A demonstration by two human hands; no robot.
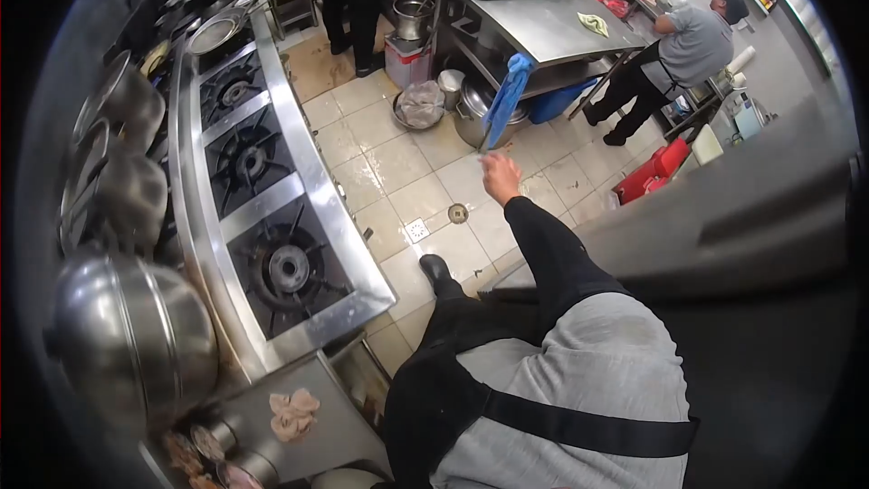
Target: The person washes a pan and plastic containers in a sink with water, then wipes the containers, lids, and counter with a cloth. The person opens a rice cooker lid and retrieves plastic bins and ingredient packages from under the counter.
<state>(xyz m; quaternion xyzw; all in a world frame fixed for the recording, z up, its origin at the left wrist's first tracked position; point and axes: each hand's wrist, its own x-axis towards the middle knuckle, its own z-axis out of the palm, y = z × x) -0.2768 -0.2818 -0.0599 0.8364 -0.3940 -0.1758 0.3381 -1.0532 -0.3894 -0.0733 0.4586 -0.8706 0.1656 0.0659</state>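
My right hand is stretched forward over the tiled floor, at the end of a black sleeve. Its fingers look loosely bent and a little apart, slightly blurred, with nothing visible in them. Just beyond the fingertips, a blue cloth hangs from the corner of a steel table; whether the hand touches it is unclear. A large lidded pot stands on the floor behind the cloth. My left hand is out of view.
On the left runs a stove with several burners, beside large metal pots. Pale raw meat lies on a steel counter at lower left. One co-worker stands at the back, another at right. A drain sits in the floor.
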